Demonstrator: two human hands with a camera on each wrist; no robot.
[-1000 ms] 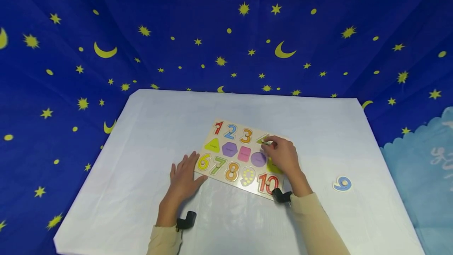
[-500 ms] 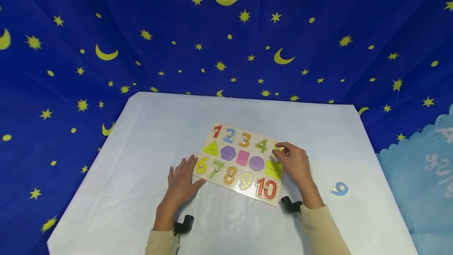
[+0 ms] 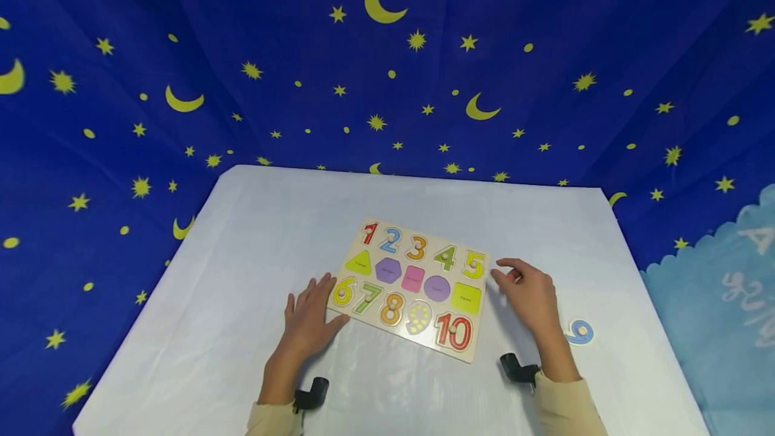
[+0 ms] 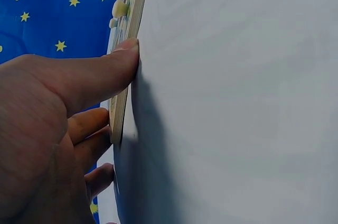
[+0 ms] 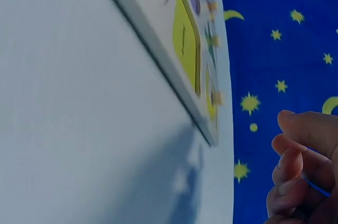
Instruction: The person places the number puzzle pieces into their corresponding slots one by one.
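A wooden number puzzle board (image 3: 393, 345) lies at a slant on the white table in the head view, with knobbed number pieces and coloured shapes on it. My left hand (image 3: 305, 318) rests at its left corner; in the left wrist view the thumb (image 4: 119, 68) touches the board's edge. My right hand (image 3: 529, 298) is just off the board's right side, fingers loosely bent and holding nothing. Behind that wrist lies a blue number 9 piece (image 3: 581, 332), partly hidden. The 9-shaped recess (image 3: 418, 318) shows yellow dots. The yellow number 5 piece (image 3: 474, 265) sits in the board.
A white sheet covers the table (image 3: 284, 221). Dark blue cloth (image 3: 327, 52) with yellow moons and stars hangs behind and to the left. Light blue cloth (image 3: 714, 288) hangs at the right. Each wrist wears a black camera (image 3: 517, 369).
My right hand has moved right, from the number 4 past the number 5 and off the board. My left hand stays at the board's corner. The head view has tilted slightly upward.
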